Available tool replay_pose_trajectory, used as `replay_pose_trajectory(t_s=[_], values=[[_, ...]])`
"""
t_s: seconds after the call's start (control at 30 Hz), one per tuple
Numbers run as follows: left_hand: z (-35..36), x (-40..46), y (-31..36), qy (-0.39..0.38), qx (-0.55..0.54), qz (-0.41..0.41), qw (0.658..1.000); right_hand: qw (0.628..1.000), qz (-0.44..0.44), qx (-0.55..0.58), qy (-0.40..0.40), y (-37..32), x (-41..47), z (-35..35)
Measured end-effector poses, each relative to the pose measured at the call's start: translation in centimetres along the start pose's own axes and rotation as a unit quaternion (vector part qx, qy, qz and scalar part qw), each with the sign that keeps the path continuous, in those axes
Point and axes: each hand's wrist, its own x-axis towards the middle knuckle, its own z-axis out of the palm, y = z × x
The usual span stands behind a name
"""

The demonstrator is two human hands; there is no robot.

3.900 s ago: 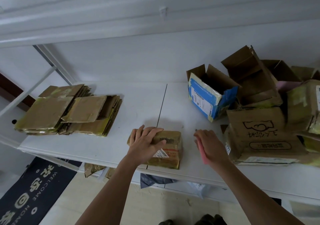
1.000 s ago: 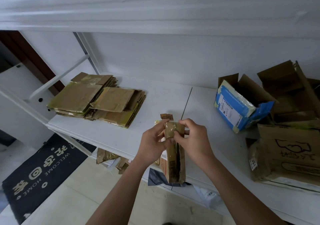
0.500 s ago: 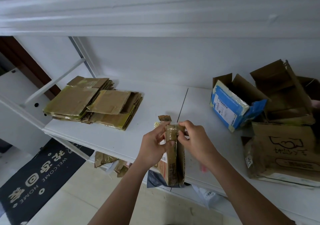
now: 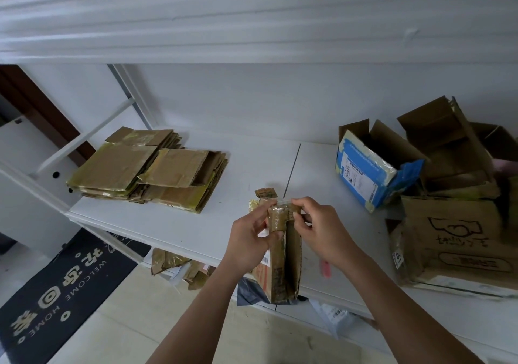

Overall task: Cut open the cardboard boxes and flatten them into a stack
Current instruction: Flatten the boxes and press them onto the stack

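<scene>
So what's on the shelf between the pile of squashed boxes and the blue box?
In the head view, mostly bare white shelf. Nearer the front, between the flattened stack and the blue box, both hands hold up a small taped box.

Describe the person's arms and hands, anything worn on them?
Both forearms are bare up to the frame edge, with no sleeves in view. The left hand and right hand wear no gloves, and no watch, ring or bracelet shows.

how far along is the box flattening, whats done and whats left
Done: a stack of flattened boxes lies at the shelf's left. In hand: the left hand and right hand hold a small taped box on end, pinching the tape at its top. Left: the blue box and several brown boxes at right are unflattened.
</scene>
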Motion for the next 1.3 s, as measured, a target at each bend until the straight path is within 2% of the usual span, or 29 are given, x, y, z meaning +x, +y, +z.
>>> replay_pose_trajectory(t_s=[0.1, 0.23, 0.6, 0.83, 1.0, 1.17, 1.3], values=[[0.1, -0.1, 0.0, 0.007, 0.001, 0.014, 1.0, 0.995, 0.017, 0.084, 0.042, -0.1, -0.5, 0.2], [0.0, -0.2, -0.1, -0.005, -0.003, 0.013, 1.0, 0.994, 0.012, 0.086, 0.065, -0.3, -0.4, 0.1], [0.3, -0.5, 0.3, -0.022, 0.02, 0.01, 1.0, 0.999, -0.036, -0.013, -0.017, 0.5, -0.2, -1.4], [-1.6, 0.1, 0.4, -0.048, -0.039, -0.041, 0.997, 0.998, -0.03, 0.049, 0.001, 1.0, -1.0, -1.1], [-1.1, 0.5, 0.9, -0.017, -0.034, -0.051, 0.998, 0.983, 0.072, 0.167, 0.026, 0.6, -0.3, -0.7], [-0.8, 0.7, 0.5, -0.001, -0.01, -0.037, 0.999, 0.914, 0.18, 0.362, 0.031, 1.2, -0.1, -0.5], [-0.6, 0.9, 0.1, -0.025, 0.04, -0.055, 0.997, 0.907, 0.195, 0.371, 0.045, 1.0, 0.1, -0.3]])
